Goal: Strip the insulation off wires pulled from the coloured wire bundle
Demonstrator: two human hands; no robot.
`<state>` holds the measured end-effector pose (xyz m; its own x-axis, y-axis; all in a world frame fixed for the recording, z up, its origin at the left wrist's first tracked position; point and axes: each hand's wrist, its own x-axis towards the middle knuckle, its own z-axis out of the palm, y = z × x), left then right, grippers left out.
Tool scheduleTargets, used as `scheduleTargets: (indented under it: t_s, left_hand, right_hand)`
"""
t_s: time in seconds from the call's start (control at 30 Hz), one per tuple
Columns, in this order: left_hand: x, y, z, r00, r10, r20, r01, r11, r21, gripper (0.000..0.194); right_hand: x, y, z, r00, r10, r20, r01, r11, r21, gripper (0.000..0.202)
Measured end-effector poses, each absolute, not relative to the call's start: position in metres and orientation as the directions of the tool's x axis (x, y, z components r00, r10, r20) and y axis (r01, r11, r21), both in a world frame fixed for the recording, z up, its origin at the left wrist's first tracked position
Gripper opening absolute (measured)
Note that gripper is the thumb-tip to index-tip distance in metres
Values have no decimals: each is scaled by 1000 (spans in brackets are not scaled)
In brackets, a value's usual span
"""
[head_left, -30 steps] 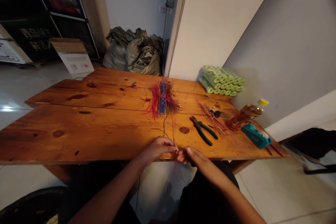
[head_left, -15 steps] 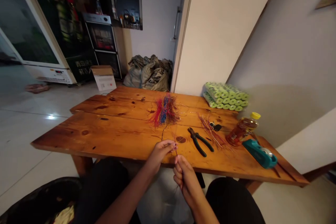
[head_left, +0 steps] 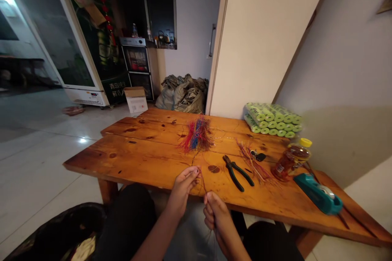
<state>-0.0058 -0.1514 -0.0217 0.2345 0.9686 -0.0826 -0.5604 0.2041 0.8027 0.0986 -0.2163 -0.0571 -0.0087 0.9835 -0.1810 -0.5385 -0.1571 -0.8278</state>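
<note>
Over the table's near edge, my left hand [head_left: 187, 178] pinches one end of some thin reddish wires [head_left: 203, 180]. Lower and to the right, my right hand [head_left: 215, 210] is closed in a fist around the same wires, and loose ends poke out below it. The wires run taut between the two hands. Beyond my hands lies a bundle of red, blue and brown wires [head_left: 196, 134], from which a dark twisted strand [head_left: 194, 156] runs down toward my left hand. Green-handled pliers [head_left: 237, 172] rest with jaws apart to the right.
On the wooden table [head_left: 147, 151], loose reddish wires [head_left: 251, 161] lie beside a key fob [head_left: 260, 156]. Farther right are a yellow-capped bottle [head_left: 291, 161], a teal tape dispenser [head_left: 318, 194] and green packaged rolls [head_left: 272, 119]. A black bin [head_left: 88, 212] stands at lower left.
The view has shifted, so the table and its things sit lower and farther right. My hands have drawn slightly apart, showing a longer stretch of wire between them.
</note>
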Motion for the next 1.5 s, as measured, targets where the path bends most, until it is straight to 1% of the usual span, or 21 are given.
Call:
scheduleTargets:
  t_s: [0.1,0.23,0.37,0.47,0.63,0.7,0.77,0.87,1.0,1.13,1.27,1.37,1.5]
  left_hand:
    - [-13,-152,-22,191,978,-84,-570,180,802,24]
    - [-24,-157,-25,79,991,-108,-572,134,809,21]
    - [-33,-160,-27,77,989,-127,-611,147,778,18]
    - [-34,-161,-28,112,982,-149,-666,186,723,14]
    - [-28,-163,-34,180,954,-240,-779,287,557,12]
    - [-26,-164,-35,190,947,-258,-785,304,540,11]
    - [-25,-165,-35,202,950,-240,-775,305,553,11]
    - [-23,-166,-33,220,956,-191,-745,292,600,13]
    - [-23,-167,-30,195,973,-122,-681,224,697,13]
    - [-25,-166,-32,182,982,-51,-589,150,794,14]
    - [-28,-165,-36,178,982,-63,-492,144,859,16]
    - [-27,-166,-37,208,977,-57,-408,139,902,17]
    - [-25,-170,-36,254,966,-37,-353,128,927,18]
  right_hand:
    - [94,-215,-56,-60,983,-176,-517,-181,-836,46]
    - [84,-215,-56,-120,977,-177,-503,-214,-837,41]
    - [79,-218,-54,-184,963,-196,-526,-265,-808,35]
    - [81,-221,-50,-242,942,-230,-585,-332,-740,31]
    - [87,-222,-49,-286,913,-290,-682,-406,-608,31]
    - [90,-222,-52,-284,909,-306,-698,-415,-584,32]
    - [92,-221,-55,-282,907,-313,-701,-417,-578,33]
    - [94,-221,-57,-279,907,-315,-681,-418,-601,33]
    - [93,-220,-57,-247,914,-323,-662,-402,-632,34]
    - [93,-219,-59,-224,933,-282,-691,-356,-629,33]
    - [94,-219,-59,-223,938,-264,-675,-344,-652,32]
    - [93,-219,-57,-201,943,-267,-631,-333,-701,33]
    - [94,-218,-55,-181,949,-257,-594,-314,-741,34]
